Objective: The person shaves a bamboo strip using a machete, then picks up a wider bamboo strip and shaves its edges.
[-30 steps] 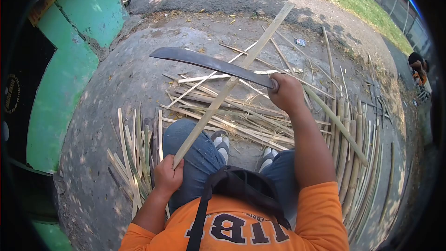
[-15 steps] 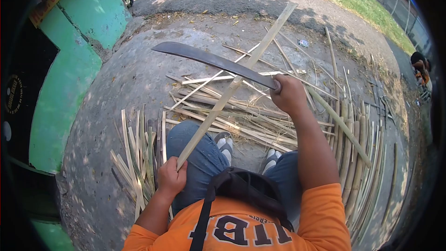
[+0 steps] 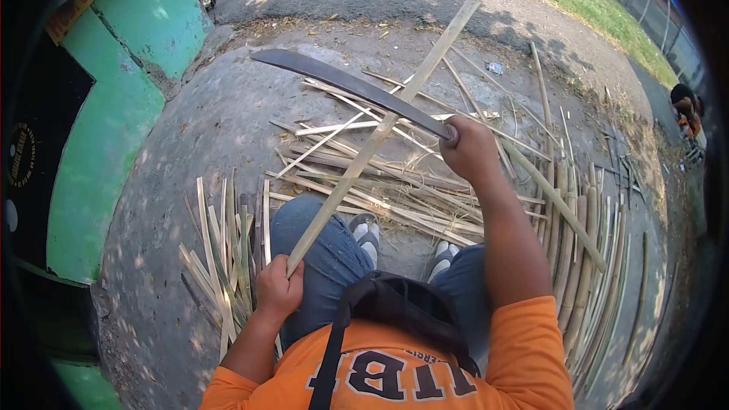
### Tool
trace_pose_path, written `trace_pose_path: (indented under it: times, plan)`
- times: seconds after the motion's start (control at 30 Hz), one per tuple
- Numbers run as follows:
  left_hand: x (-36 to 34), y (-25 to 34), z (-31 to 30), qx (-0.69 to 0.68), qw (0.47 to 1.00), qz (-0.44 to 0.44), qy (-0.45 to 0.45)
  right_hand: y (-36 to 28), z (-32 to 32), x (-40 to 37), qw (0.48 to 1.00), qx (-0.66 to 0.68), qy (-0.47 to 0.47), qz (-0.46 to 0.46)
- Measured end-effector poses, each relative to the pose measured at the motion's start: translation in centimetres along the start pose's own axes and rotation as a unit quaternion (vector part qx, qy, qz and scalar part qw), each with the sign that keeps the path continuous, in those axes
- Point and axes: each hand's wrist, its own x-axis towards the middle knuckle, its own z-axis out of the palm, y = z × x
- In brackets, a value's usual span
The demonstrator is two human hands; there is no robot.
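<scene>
My left hand (image 3: 279, 288) is closed round the lower end of a long split bamboo strip (image 3: 345, 182), beside my left knee. The strip slants up and away to the right, its far end reaching toward the road. In my right hand (image 3: 472, 150) is the handle of a machete (image 3: 334, 87), its dark, curved blade pointing left. The blade lies across the strip in this view, a little above its middle. Below the crossing, several cut bamboo strips (image 3: 410, 209) lie in a loose pile in front of my feet.
Upright-looking rows of bamboo strips lie to my left (image 3: 228, 258) and bamboo poles (image 3: 577, 258) to my right. A green wall (image 3: 114, 129) stands at the left, a paved road (image 3: 342, 4) runs ahead. A person (image 3: 687, 110) is at the far right edge.
The machete's tip has swung upward in view, uncovering more strips below the blade. The held strip has shifted slightly up and left; both hands keep their grip.
</scene>
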Motion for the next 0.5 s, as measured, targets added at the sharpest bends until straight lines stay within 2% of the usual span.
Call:
trace_pose_path:
  times: [0.03,0.17,0.3,0.43,0.47,0.5]
  plan:
    - [0.0,-0.1,0.0,0.000,1.000,0.002,-0.001,0.6,0.1,0.1,1.000,0.014,0.014,0.022]
    - [0.3,0.0,-0.1,-0.007,1.000,-0.002,-0.007,0.0,-0.4,-0.1,0.999,-0.027,0.014,0.016]
    - [0.2,0.4,-0.2,-0.014,1.000,-0.026,-0.011,-2.3,-0.7,-0.5,0.999,0.008,-0.008,-0.041]
    - [0.2,0.0,-0.2,-0.011,1.000,-0.020,-0.011,-2.9,-0.6,-0.5,0.996,-0.026,-0.038,-0.081]
    - [0.2,0.1,-0.3,-0.007,1.000,-0.017,-0.013,-2.0,-0.6,-0.4,0.995,-0.049,-0.049,-0.067]
    - [0.1,0.1,-0.3,-0.004,1.000,-0.015,-0.014,-0.9,-0.4,-0.3,0.999,-0.022,-0.022,-0.030]
